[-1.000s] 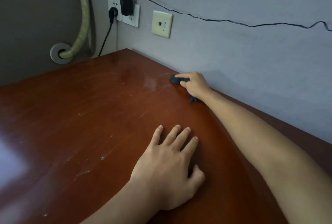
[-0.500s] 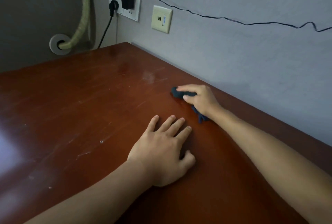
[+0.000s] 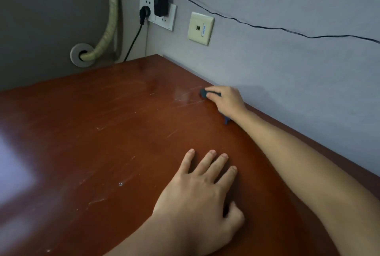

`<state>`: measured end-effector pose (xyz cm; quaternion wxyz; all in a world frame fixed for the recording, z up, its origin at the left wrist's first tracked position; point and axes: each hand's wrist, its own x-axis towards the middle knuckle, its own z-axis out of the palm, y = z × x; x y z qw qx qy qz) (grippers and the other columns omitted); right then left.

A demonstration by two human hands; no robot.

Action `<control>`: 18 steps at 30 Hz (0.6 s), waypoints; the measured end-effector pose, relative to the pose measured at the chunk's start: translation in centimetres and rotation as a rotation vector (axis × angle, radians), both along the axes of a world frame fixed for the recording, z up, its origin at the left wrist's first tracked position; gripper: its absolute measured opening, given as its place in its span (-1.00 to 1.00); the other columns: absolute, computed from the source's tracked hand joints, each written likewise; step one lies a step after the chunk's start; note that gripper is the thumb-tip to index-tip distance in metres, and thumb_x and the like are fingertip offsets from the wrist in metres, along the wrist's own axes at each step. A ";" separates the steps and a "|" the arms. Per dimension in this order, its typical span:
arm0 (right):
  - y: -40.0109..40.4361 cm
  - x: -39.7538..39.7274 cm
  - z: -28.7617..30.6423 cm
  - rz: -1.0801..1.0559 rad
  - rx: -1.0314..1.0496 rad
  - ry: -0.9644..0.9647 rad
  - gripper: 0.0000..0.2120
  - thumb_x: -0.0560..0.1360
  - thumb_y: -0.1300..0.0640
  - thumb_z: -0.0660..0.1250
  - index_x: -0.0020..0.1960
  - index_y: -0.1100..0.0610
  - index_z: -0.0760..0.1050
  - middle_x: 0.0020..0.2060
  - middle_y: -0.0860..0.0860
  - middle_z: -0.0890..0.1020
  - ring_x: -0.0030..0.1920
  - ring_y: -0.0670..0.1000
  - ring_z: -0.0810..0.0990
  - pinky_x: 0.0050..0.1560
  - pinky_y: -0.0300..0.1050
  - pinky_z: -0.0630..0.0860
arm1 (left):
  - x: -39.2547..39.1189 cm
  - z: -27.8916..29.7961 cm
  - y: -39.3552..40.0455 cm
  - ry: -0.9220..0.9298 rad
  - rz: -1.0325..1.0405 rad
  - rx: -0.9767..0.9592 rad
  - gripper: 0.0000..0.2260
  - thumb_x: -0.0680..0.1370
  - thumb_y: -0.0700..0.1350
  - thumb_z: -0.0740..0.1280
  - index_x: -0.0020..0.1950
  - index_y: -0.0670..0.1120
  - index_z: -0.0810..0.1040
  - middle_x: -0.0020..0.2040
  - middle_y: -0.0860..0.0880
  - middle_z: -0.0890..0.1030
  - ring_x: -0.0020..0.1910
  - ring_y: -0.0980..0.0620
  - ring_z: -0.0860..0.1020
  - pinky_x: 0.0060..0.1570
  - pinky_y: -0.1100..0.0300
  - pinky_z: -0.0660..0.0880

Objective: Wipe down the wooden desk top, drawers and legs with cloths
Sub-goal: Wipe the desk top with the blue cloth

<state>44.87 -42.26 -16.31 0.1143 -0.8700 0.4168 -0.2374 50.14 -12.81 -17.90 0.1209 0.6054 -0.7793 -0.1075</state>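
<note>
the right hand [image 3: 226,101], fingers clamped round a dark blue cloth [image 3: 203,93], has pushed back out along the desk top [image 3: 102,142] by the wall, probably mid-stroke; the left hand [image 3: 201,196] stays flat, fingers spread; drawers and legs unseen.

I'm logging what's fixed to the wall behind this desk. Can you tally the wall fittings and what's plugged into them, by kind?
Wall plates: 2, the white power socket plate and the cream data socket plate
Plugged-in items: 2, the black adapter and the black round plug
Pipe collars: 1, the grey collar
Total: 5
</note>
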 end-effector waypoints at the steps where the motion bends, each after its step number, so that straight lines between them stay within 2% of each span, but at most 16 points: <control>1: -1.7 1.7 0.1 -0.011 0.007 0.004 -0.72 0.61 0.02 0.39 0.30 0.02 0.65 0.26 -0.01 0.66 0.29 0.04 0.59 0.25 -0.21 0.42 | 0.0 -0.2 -0.1 0.002 0.002 -0.004 -0.32 0.61 0.30 -0.04 0.69 0.16 -0.14 0.68 0.10 -0.21 0.63 0.10 -0.31 0.56 -0.14 -0.38; 5: -5.8 6.0 0.3 -0.017 0.037 -0.020 -0.72 0.62 0.01 0.38 0.30 0.01 0.64 0.23 0.02 0.68 0.23 0.07 0.62 0.12 -0.27 0.41 | 0.1 -0.7 -0.6 0.007 0.021 -0.026 -0.30 0.56 0.29 -0.03 0.69 0.17 -0.08 0.69 0.08 -0.16 0.65 0.10 -0.27 0.57 -0.14 -0.36; 7: -6.0 6.1 0.2 -0.022 0.048 -0.034 -0.71 0.62 0.02 0.38 0.31 0.02 0.64 0.24 0.02 0.67 0.24 0.07 0.61 0.12 -0.27 0.41 | 0.2 -0.6 -0.5 0.010 0.021 -0.010 -0.31 0.59 0.29 0.00 0.69 0.16 -0.09 0.69 0.10 -0.17 0.64 0.11 -0.29 0.57 -0.13 -0.36; 11: -2.3 3.4 0.0 -0.001 0.071 -0.021 -0.71 0.60 0.02 0.41 0.31 0.00 0.64 0.27 0.02 0.66 0.26 0.04 0.60 0.16 -0.28 0.39 | 0.5 0.1 -0.3 0.032 0.013 0.015 -0.33 0.62 0.29 -0.01 0.69 0.12 -0.05 0.69 0.10 -0.13 0.64 0.12 -0.26 0.58 -0.09 -0.36; 13: 1.4 0.8 0.0 0.046 0.072 -0.020 -0.72 0.58 0.05 0.44 0.27 0.00 0.67 0.25 -0.01 0.67 0.27 -0.02 0.59 0.21 -0.29 0.40 | 0.5 0.4 -0.1 0.034 0.013 0.004 -0.36 0.64 0.26 0.02 0.69 0.09 0.03 0.70 0.09 -0.05 0.66 0.10 -0.18 0.60 -0.09 -0.28; 15: 5.6 -2.2 0.0 0.083 0.066 -0.030 -0.74 0.55 0.10 0.46 0.24 0.01 0.69 0.23 -0.06 0.68 0.27 -0.12 0.59 0.31 -0.31 0.41 | 0.6 0.7 0.2 0.039 0.027 -0.048 -0.43 0.65 0.19 0.06 0.65 0.06 0.23 0.67 0.06 0.15 0.66 0.04 0.01 0.64 -0.08 -0.11; 16: 7.9 -3.7 -0.1 0.089 0.076 -0.039 -0.74 0.54 0.12 0.48 0.22 0.01 0.70 0.22 -0.08 0.68 0.26 -0.16 0.59 0.35 -0.29 0.42 | 0.5 0.8 0.6 0.027 0.038 -0.078 -0.49 0.65 0.15 0.06 0.57 0.04 0.39 0.61 0.04 0.31 0.62 0.01 0.18 0.62 -0.06 0.04; 17: 9.9 -5.1 -0.2 0.093 0.095 -0.053 -0.74 0.53 0.15 0.49 0.21 0.01 0.70 0.21 -0.10 0.69 0.25 -0.19 0.59 0.37 -0.27 0.42 | 0.4 0.8 0.8 0.009 0.059 -0.115 -0.52 0.62 0.11 0.04 0.41 0.01 0.54 0.47 0.01 0.49 0.51 -0.01 0.37 0.55 -0.02 0.25; 18: 12.1 -6.4 -0.3 0.098 0.115 -0.069 -0.73 0.52 0.18 0.50 0.21 0.01 0.70 0.20 -0.10 0.69 0.25 -0.21 0.59 0.39 -0.27 0.42 | 0.3 0.8 1.1 -0.005 0.082 -0.168 -0.52 0.59 0.09 0.00 0.22 -0.03 0.64 0.28 0.00 0.62 0.33 -0.02 0.54 0.38 0.01 0.45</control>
